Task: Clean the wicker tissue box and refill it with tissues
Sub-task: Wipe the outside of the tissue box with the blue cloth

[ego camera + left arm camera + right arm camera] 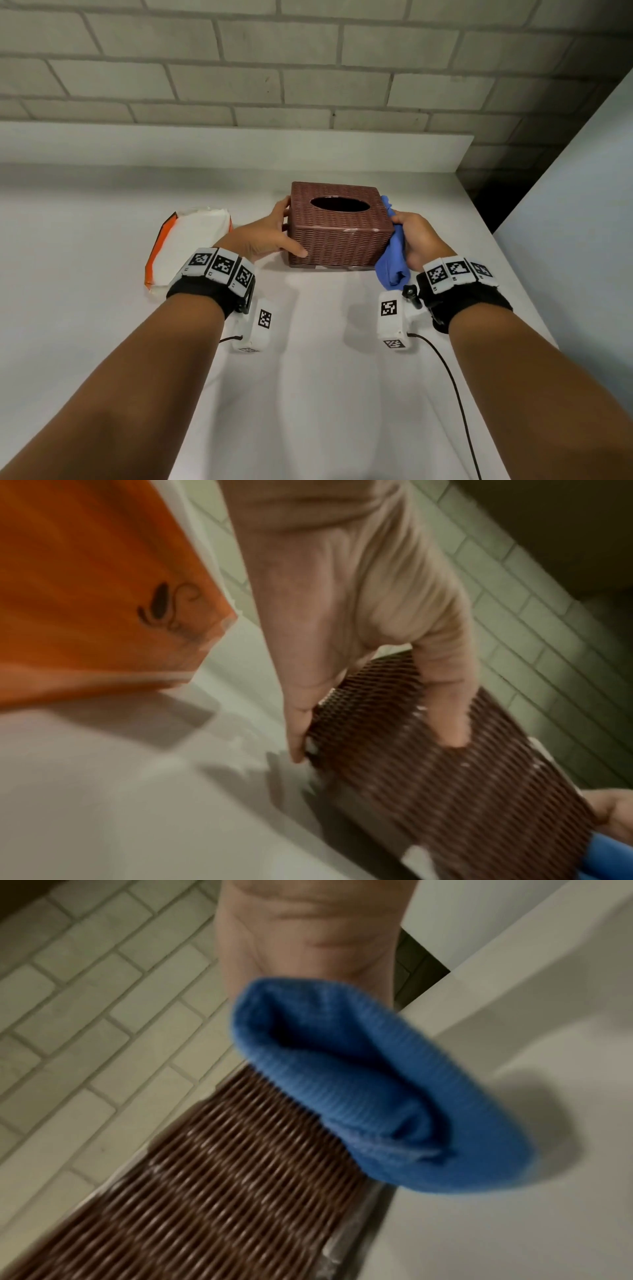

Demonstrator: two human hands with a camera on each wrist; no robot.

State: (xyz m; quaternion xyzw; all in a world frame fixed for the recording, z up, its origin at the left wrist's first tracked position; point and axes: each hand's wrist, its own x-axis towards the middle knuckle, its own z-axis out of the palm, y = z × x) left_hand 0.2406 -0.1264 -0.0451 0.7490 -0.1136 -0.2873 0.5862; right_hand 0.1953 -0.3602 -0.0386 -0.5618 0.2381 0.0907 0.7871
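A brown wicker tissue box (pixel 339 228) with an oval top opening stands on the white table (pixel 308 377). My left hand (pixel 270 233) grips its left side, thumb on the near face and fingers round the far corner; the left wrist view shows the fingers (pixel 445 696) curled on the weave (pixel 462 791). My right hand (pixel 419 238) holds a bunched blue cloth (pixel 394 260) and presses it against the box's right side. In the right wrist view the cloth (pixel 369 1091) lies against the wicker (pixel 222 1191) and hides the fingers. A tissue pack (pixel 186 245), white with orange edges, lies left of the box.
A brick wall (pixel 274 61) and a low white ledge (pixel 222 144) run behind the table. The table's right edge (pixel 507 260) drops off close to the box, with a pale panel (pixel 582 205) beyond it. Wrist-camera cables trail over the near table.
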